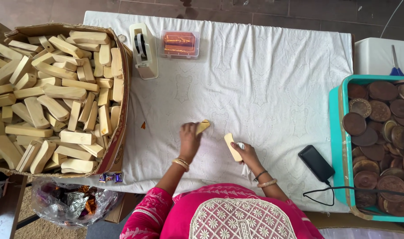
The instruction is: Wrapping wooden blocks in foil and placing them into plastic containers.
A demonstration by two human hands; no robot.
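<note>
My left hand (189,138) grips a small pale wooden block (202,126) that sticks out to the right, low over the white cloth (264,84). My right hand (246,153) holds a second, longer wooden block (232,146) at a slant, together with a bit of white cloth or paper (241,145) between the fingers. The two hands are a short way apart near the table's front edge. Bangles sit on both wrists.
A cardboard box (118,132) full of wooden blocks stands at the left. A white tape dispenser (142,49) and a clear box of orange rolls (179,43) lie at the back. A black phone (316,163) with a cable and a teal tub (339,132) of brown round discs are right.
</note>
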